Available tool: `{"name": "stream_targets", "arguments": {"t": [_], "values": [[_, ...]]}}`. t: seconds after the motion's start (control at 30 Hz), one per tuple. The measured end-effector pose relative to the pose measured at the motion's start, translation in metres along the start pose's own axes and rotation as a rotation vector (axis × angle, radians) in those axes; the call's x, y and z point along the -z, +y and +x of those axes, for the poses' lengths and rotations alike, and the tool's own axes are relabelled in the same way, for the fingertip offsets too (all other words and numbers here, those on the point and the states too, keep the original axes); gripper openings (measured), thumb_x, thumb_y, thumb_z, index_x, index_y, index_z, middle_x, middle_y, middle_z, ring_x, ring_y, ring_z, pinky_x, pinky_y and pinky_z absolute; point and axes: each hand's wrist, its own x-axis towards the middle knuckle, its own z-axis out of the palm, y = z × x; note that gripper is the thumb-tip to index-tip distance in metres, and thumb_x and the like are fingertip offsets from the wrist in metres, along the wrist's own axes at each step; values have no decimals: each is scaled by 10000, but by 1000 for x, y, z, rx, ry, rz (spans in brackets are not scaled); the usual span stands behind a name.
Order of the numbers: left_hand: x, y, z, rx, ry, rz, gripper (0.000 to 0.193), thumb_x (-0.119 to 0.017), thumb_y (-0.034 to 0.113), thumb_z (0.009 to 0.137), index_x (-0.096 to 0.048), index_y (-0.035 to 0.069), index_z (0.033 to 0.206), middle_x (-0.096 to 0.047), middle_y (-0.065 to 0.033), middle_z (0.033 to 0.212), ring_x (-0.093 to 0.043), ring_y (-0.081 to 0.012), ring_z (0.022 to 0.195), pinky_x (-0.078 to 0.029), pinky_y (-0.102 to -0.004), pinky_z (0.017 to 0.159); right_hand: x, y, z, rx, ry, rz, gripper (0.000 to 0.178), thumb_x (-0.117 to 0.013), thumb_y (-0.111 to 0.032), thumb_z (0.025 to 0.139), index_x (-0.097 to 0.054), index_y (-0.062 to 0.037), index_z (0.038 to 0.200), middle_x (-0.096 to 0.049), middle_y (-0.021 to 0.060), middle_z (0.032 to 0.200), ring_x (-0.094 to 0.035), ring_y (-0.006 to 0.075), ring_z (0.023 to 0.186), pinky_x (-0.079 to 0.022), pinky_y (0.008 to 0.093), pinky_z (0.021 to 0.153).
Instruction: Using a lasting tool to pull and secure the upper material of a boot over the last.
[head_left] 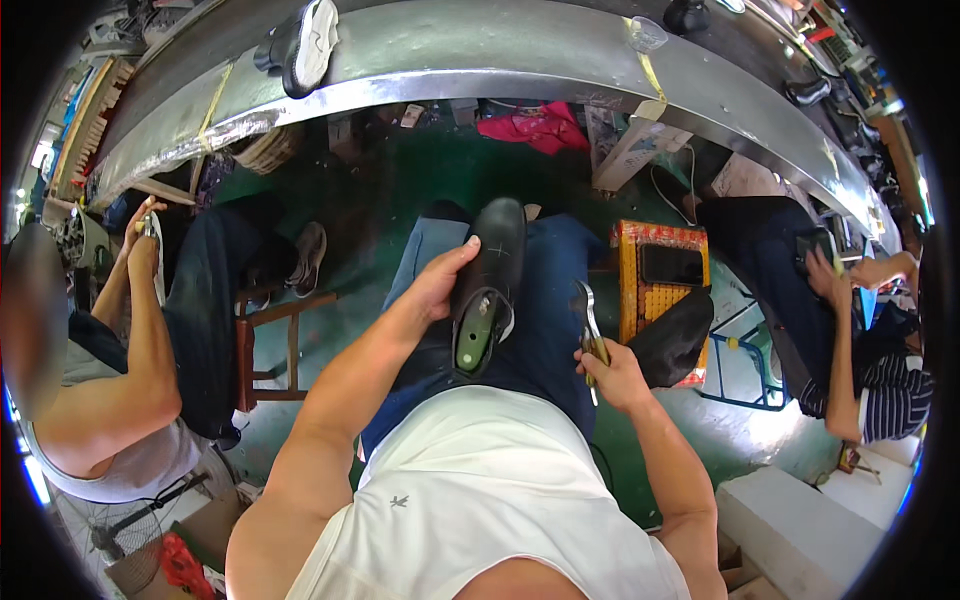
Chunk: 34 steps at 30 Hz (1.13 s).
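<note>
A black leather shoe upper (497, 230) rests lengthwise on my lap, its toe pointing away from me. Inside its heel opening shows a green shoe last (474, 338). My left hand (440, 280) is closed around the upper's left side, with the thumb on top; its other fingers are hidden underneath. Over my right thigh, my right hand (618, 375) grips a pair of lasting pliers (588, 318) by the handles, the metal head pointing away from me. The pliers are apart from the shoe.
A long metal-topped bench (480, 45) crosses ahead, bearing a white-soled shoe (312, 48). At my right, a woven-topped stool (632, 290) holds a phone (671, 266) and black material (672, 340). Co-workers sit on both sides, their hands busy. Pink cloth (540, 127) lies beneath the bench.
</note>
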Motion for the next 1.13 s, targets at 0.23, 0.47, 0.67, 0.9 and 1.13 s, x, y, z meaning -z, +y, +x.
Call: {"name": "stream_targets", "arguments": {"t": [0.23,0.47,0.67,0.9,1.13], "values": [[9,-22,19,34,54,-127,494,-577,470,1027,-623,34,1253,-712,-123,1131,-710,-255,994,-587,-418,890,2,-38,-22,126,-50,-215,207,-626,-93,964,-656,12,1140,-686,68,884,-623,124,775,-522,297,723],[24,-30,28,-1,122,-45,514,-610,469,1007,-611,27,1268,-700,-144,1141,-702,-266,1006,-581,-434,904,-10,-81,-36,185,-222,-256,245,-617,-168,980,-633,8,1151,-654,113,897,-655,179,773,-552,344,746],[3,-27,23,-105,247,127,532,-694,420,970,-548,16,1284,-671,-132,1133,-686,-240,994,-582,-405,881,-17,-65,-21,-129,-288,-108,212,-606,-139,1001,-626,-1,1161,-633,52,954,-609,128,807,-594,315,723],[12,-37,30,-200,322,289,631,-749,436,929,-512,-5,1313,-652,-138,1152,-670,-232,1019,-573,-387,881,-15,-75,-21,-25,-262,-569,202,-609,-141,1002,-616,-11,1156,-636,52,1006,-606,132,851,-594,327,742],[12,-39,37,-129,325,284,683,-760,450,915,-495,-12,1343,-637,-156,1208,-660,-250,1062,-567,-397,913,-9,-50,-14,-226,-314,15,213,-625,-142,1000,-626,2,1158,-650,84,1049,-634,163,887,-603,331,777]]}}
